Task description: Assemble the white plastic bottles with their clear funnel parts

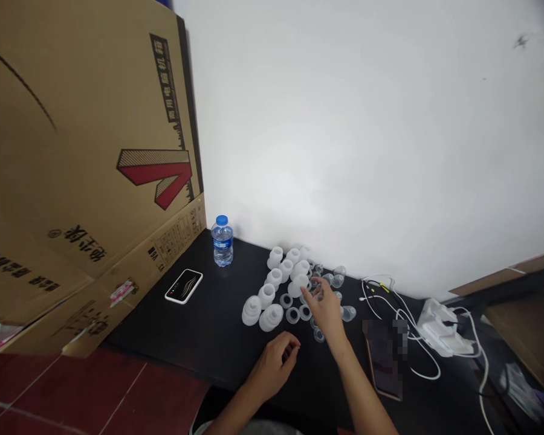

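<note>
Toward the far edge of the counter (208, 329), white plastic cups (275, 279) cluster with clear rings (292, 315) just beside them. My right hand (327, 311) reaches in among them, fingers drawn together; I cannot tell whether they grip a piece. My left hand (272, 362) hovers near the front edge, fingers half curled, contents unclear. A water bottle (222, 241) stands far left.

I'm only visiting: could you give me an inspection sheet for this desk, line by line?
Surface: black table, flat.
Work pieces: white plastic cups grouped mid-table, clear rings beside them.
Clutter: water bottle upright; white device lying flat; dark phone near the right forearm.
Hands: right hand reaches over the clear rings; left hand curled above the table; grips unclear.
Cables: white cables looped beside a white charger block.
Surroundings: cardboard box at left, white wall behind, red floor below.
</note>
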### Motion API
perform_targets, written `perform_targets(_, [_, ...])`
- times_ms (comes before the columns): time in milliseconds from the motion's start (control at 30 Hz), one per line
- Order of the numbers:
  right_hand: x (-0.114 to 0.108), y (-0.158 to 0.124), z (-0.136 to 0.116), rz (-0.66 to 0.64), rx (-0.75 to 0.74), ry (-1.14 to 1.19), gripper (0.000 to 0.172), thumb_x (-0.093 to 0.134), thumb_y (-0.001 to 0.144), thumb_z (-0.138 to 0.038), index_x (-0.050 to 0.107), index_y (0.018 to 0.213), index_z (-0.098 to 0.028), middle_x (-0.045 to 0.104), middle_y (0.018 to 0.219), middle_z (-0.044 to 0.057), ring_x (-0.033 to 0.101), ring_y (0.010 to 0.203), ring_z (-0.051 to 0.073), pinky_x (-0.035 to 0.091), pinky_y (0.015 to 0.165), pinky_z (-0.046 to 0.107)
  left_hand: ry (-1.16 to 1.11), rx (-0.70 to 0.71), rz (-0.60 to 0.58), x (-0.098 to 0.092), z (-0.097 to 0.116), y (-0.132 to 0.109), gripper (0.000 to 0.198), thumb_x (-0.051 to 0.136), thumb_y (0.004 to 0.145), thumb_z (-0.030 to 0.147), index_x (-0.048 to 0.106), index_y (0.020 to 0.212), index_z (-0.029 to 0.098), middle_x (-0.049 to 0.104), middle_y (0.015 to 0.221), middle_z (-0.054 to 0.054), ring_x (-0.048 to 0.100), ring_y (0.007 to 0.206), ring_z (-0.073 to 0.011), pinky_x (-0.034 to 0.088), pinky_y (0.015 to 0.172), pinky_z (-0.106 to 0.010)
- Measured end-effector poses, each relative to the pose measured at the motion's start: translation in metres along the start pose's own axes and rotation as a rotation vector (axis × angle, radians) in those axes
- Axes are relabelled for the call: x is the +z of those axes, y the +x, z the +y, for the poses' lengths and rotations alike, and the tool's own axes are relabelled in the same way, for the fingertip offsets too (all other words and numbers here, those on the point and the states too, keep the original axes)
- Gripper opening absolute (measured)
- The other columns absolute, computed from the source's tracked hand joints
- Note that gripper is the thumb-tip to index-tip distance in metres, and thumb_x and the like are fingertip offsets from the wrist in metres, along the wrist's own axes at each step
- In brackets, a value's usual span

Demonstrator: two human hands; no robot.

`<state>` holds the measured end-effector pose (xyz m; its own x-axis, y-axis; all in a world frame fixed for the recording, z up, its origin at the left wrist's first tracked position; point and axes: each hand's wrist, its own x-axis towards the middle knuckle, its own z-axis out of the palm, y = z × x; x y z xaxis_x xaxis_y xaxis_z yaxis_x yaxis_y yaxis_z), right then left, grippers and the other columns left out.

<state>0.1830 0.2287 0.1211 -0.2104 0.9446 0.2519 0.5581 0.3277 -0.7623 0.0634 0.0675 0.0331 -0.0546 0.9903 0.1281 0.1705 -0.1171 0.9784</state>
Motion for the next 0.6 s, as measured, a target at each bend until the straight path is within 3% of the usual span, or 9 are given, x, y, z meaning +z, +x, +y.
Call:
perform_targets(100, [0.013,0.010,0.003,0.003,-0.097,-0.221,0.052,0.070,0.094,-0.060,0.076,0.122,-0.017,0.078,0.091,0.012,0.074,0.084,0.032,0.058,0.078,0.042,0.005,0.011,0.009,0.000,-0.001,0.000,0.018,0.054,0.108,0.025,0.071,0.111,0.023,0.073,0.101,-0.005,0.071,0.088,-0.0196,0.056,0.082,-0.031])
perform_targets(267, [0.016,0.007,0.011,0.020,-0.128,-0.214,0.053,0.060,0.100,-0.064,0.077,0.116,-0.016,0.080,0.098,0.014,0.074,0.086,0.030,0.057,0.081,0.040,0.019,0.011,0.012,0.000,-0.001,0.000,0.018,0.054,0.107,0.022,0.071,0.111,0.023,0.073,0.100,-0.005,0.071,0.088,-0.0194,0.055,0.082,-0.030])
perform_targets(500, [-0.040,-0.030,0.006,0.067,0.034,-0.059,0.057,0.068,0.092,-0.075,0.075,0.102,-0.019,0.069,0.077,0.004,0.063,0.065,0.021,0.050,0.066,0.032,-0.018,-0.051,0.015,0.000,-0.002,-0.001,0.021,0.054,0.110,0.034,0.068,0.121,0.024,0.076,0.103,-0.006,0.072,0.090,-0.0207,0.058,0.086,-0.034])
perform_targets(600, [-0.061,-0.058,0.007,-0.006,0.110,0.043,0.054,0.072,0.090,-0.074,0.074,0.095,-0.020,0.067,0.076,0.003,0.061,0.065,0.021,0.048,0.063,0.031,-0.060,-0.095,0.039,-0.002,-0.004,-0.004,0.033,0.054,0.110,0.039,0.062,0.139,0.026,0.076,0.123,-0.010,0.074,0.103,-0.0235,0.059,0.098,-0.040])
